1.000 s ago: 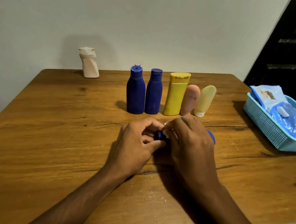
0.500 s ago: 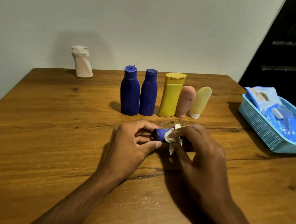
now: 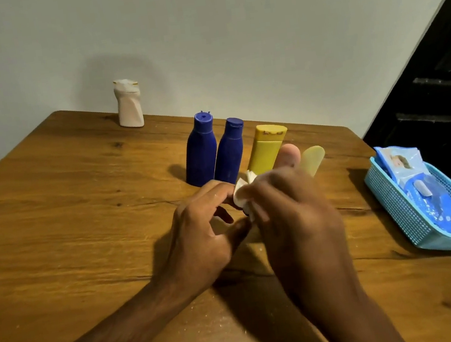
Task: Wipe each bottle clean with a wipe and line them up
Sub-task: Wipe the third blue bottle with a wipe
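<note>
My left hand (image 3: 198,237) and my right hand (image 3: 296,213) meet above the middle of the wooden table (image 3: 67,220). Between them they hold a small blue bottle, now almost fully hidden by fingers and wipe. My right hand pinches a crumpled white wipe (image 3: 241,191) against the bottle's left end, and my left hand's curled fingers grip that end. Behind the hands stands a row: two dark blue bottles (image 3: 200,151) (image 3: 230,153), a yellow bottle (image 3: 265,148), a pink tube (image 3: 289,153) and a pale yellow tube (image 3: 312,156).
A white bottle (image 3: 129,104) stands alone at the table's far left edge by the wall. A light blue basket (image 3: 394,200) with blue wipe packs (image 3: 428,193) sits at the right edge.
The blue cap that showed between my hands is now covered by the wipe. My right hand has shifted left and up over the bottle's end.
</note>
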